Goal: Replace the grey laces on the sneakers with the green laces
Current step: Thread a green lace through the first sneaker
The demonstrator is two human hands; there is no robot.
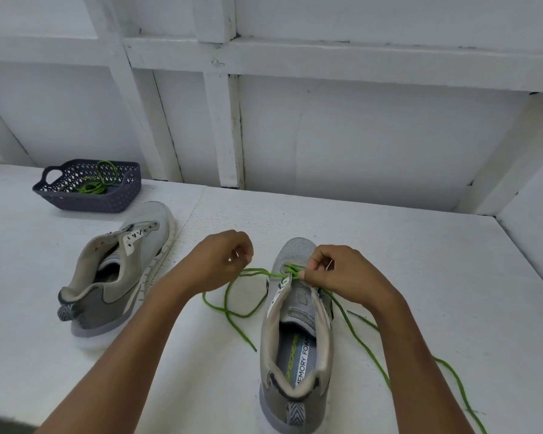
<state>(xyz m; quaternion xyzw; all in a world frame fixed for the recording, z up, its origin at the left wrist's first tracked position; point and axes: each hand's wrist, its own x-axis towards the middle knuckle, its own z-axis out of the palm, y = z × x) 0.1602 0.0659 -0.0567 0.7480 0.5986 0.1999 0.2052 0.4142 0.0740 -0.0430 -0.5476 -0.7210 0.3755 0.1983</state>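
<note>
1. Head view, lower centre of the frame: a grey sneaker (295, 339) stands upright on the white desk (436, 277). Its heel is toward the bottom edge and its toe points up the frame. The insole reads "MEMORY FOAM".
2. A green lace (290, 270) is threaded through the eyelets nearest the toe and crosses over the tongue. 1 free length loops on the desk to the left of the sneaker. The other trails down the right side toward the lower right corner.
3. The right hand (336, 277) sits over the forepart of the sneaker with its fingers curled. Thumb and fingertips pinch the green lace at the right-side eyelets.
4. The left hand (220, 261) is at centre frame, just left of the sneaker's toe, with its fingers curled inward. The left strand of the lace runs just below the fingertips. Whether the hand has hold of it cannot be told.
5. A second sneaker (119, 270) lies at left centre, tilted with its sole edge facing right and its toe up the frame. It is apart from the first sneaker.
6. A dark perforated basket (119, 202) stands on the desk at upper left, beyond the second sneaker. A second green lace (99, 183) lies coiled inside it.
7. A white panelled wall (358, 136) closes the back of the desk.
</note>
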